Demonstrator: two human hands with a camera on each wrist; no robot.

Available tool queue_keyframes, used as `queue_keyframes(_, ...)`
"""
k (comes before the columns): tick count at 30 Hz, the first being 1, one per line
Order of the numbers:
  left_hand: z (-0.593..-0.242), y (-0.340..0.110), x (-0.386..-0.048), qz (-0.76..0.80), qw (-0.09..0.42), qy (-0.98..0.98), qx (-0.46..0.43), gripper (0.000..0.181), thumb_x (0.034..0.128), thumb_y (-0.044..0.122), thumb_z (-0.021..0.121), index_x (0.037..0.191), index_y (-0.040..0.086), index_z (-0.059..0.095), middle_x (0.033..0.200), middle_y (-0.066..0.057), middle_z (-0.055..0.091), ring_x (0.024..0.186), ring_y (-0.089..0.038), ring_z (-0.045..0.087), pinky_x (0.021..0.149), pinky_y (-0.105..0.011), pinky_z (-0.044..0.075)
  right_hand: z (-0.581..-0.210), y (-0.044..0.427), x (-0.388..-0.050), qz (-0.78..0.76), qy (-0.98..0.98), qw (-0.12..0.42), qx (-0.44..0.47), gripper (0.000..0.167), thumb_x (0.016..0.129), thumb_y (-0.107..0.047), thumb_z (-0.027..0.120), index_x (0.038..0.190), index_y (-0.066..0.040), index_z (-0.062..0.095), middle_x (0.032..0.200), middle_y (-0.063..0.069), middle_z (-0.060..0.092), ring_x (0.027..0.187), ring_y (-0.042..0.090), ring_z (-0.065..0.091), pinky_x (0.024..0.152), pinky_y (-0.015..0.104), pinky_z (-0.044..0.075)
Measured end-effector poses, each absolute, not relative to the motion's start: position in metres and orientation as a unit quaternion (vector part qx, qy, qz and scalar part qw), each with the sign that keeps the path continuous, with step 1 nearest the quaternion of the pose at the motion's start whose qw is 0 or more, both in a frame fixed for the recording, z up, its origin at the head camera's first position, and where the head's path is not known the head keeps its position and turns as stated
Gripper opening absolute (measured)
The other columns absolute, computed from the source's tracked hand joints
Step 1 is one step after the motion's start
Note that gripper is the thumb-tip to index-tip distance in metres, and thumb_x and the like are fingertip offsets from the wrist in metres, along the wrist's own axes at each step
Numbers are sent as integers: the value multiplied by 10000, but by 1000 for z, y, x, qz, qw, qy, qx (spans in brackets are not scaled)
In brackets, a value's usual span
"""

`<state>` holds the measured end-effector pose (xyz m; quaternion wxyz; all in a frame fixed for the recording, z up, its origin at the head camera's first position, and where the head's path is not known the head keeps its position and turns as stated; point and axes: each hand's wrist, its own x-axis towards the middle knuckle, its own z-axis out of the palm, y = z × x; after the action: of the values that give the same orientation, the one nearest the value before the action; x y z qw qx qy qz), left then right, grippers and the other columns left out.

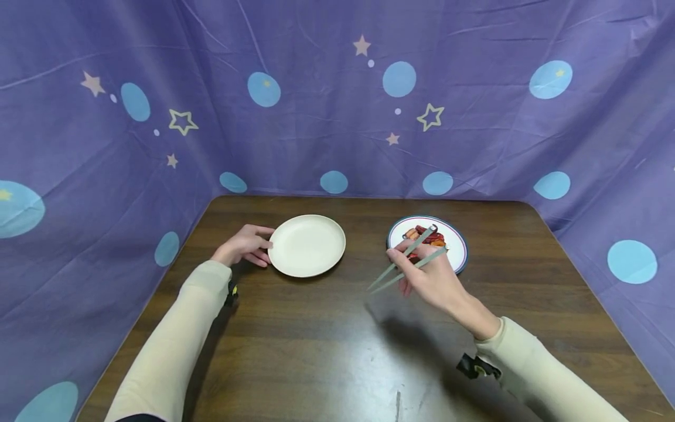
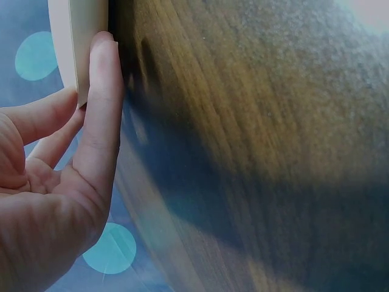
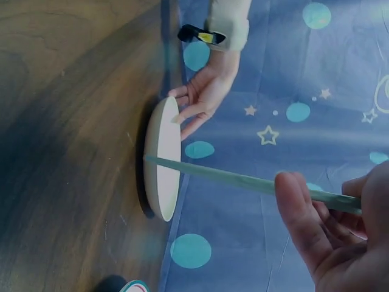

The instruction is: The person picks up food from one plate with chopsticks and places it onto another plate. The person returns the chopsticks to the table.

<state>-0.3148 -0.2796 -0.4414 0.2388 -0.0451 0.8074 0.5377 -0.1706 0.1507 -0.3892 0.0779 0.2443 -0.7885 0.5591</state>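
A plain cream plate (image 1: 307,246) lies left of centre on the table, with the left hand (image 1: 246,245) at its left edge. In the left wrist view the thumb and fingers of the left hand (image 2: 67,158) pinch the plate's rim (image 2: 91,55). Green chopsticks (image 1: 392,277) are held by the right hand (image 1: 432,275), their tips close together above the table between the plates. Nothing shows between the tips. Behind that hand, a blue-rimmed white plate (image 1: 456,249) bears several red-brown food pieces (image 1: 435,237), partly hidden by hand and chopsticks.
The brown wooden table (image 1: 316,351) reaches back to a purple curtain (image 1: 327,88) with stars and blue dots, which also hangs at both sides. A dark band with a yellow mark sits at each wrist.
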Motion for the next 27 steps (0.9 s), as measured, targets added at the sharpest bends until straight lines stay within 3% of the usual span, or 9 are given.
queue_keyframes(4,-441,-281,-318,540,233,808,-39,651,1023,-46,563,1625,-42,316,867,-202,714,660,-240,739,672,-412,689,-384,156,-182,591,-770,70,231,303,1077,-224,652,882,9,651,587,117,625,417,295,638,372,416,575)
queue_keyframes(11,-444,-281,-317,542,231,807,-39,643,1021,-51,567,1619,-46,330,873,-202,713,649,-242,737,667,-423,689,-385,163,-191,642,-745,44,177,282,1074,-258,656,982,8,666,799,280,600,508,347,672,456,520,622)
queue_keyframes(17,-443,-281,-314,540,224,810,-35,635,1015,-53,564,1609,-61,338,831,-196,706,638,-243,727,663,-429,689,-385,166,-198,654,-733,48,181,290,1085,-241,637,971,25,652,758,277,625,484,336,659,444,520,617)
queue_keyframes(24,-448,-281,-315,540,226,810,-41,642,1017,-49,571,1612,-60,330,861,-209,717,645,-252,736,656,-425,689,-389,173,-204,647,-743,47,163,363,1087,-292,632,1026,66,639,758,225,644,484,337,674,385,294,546)
queue_keyframes(27,-447,-281,-315,539,223,811,-40,643,1015,-50,571,1610,-65,330,874,-210,717,646,-252,738,651,-420,689,-388,176,-207,653,-740,46,157,396,1080,-307,643,1031,86,647,768,219,642,483,329,674,385,299,553)
